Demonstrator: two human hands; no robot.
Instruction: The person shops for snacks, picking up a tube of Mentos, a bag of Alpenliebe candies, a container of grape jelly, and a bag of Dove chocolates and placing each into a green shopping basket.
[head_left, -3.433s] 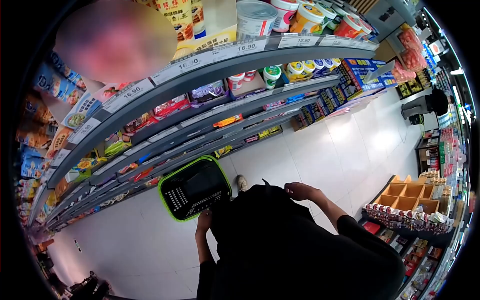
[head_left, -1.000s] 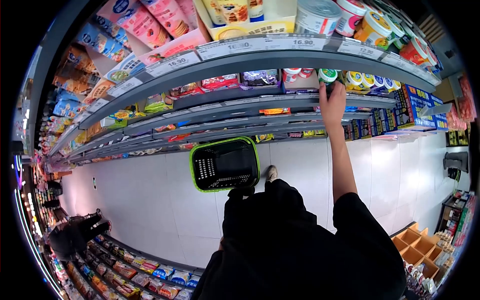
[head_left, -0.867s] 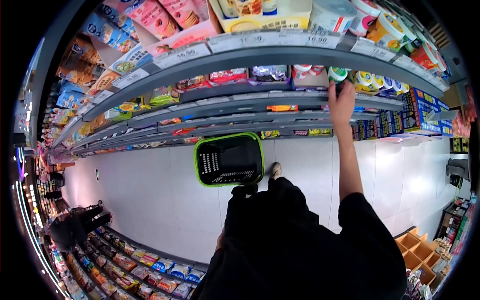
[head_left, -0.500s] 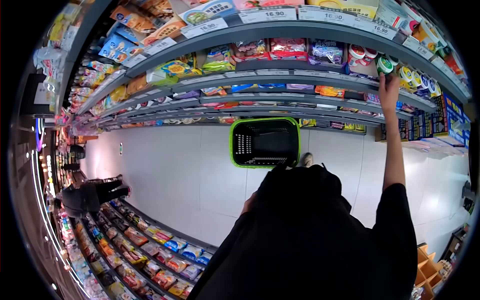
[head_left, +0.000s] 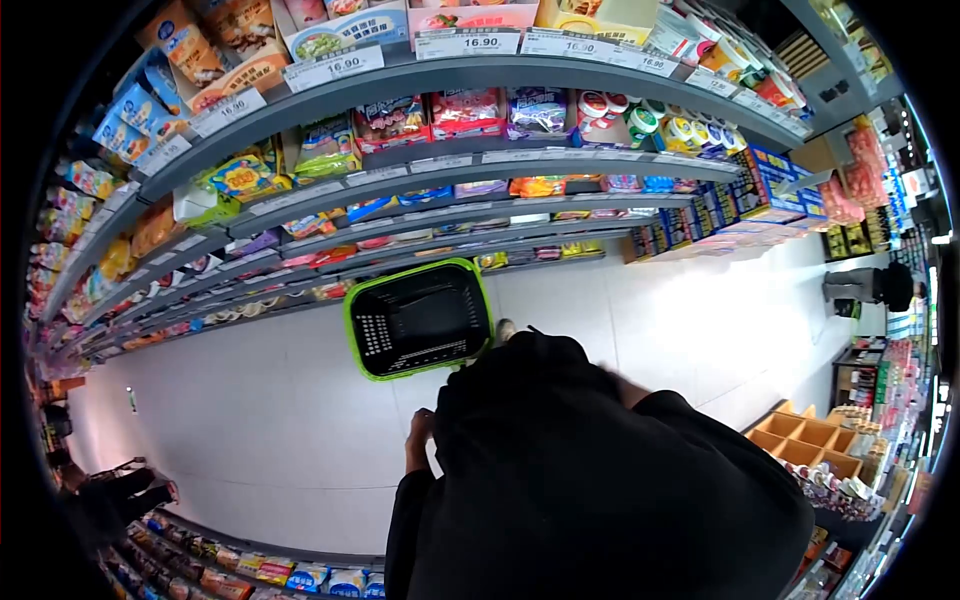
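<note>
My left hand point(head_left: 420, 427) hangs beside my black clothing, over the floor and just below the shopping basket. Its fingers look curled but are too small and dark to read. Of my right arm, only a strip of bare forearm point(head_left: 627, 389) shows; the hand itself is hidden behind my clothing. In front of me, the black basket with a green rim point(head_left: 484, 300) stands on the floor, and nothing shows inside it. Round tubs with green lids point(head_left: 642, 122) sit on the shelf between red-and-white tubs point(head_left: 592, 106) and yellow-lidded tubs point(head_left: 682, 134).
Candy bags point(head_left: 465, 112) and price-tagged boxes fill the curved shelves ahead. Blue boxes point(head_left: 765, 190) are stacked at the shelf's right end. A wooden divided display point(head_left: 812, 432) stands at right. One person point(head_left: 110, 495) is at lower left, another point(head_left: 885, 287) at far right.
My right hand has left the tubs on the shelf and dropped behind my clothing. The view has turned right, so shelves and basket sit farther left. My left hand shows more fully.
</note>
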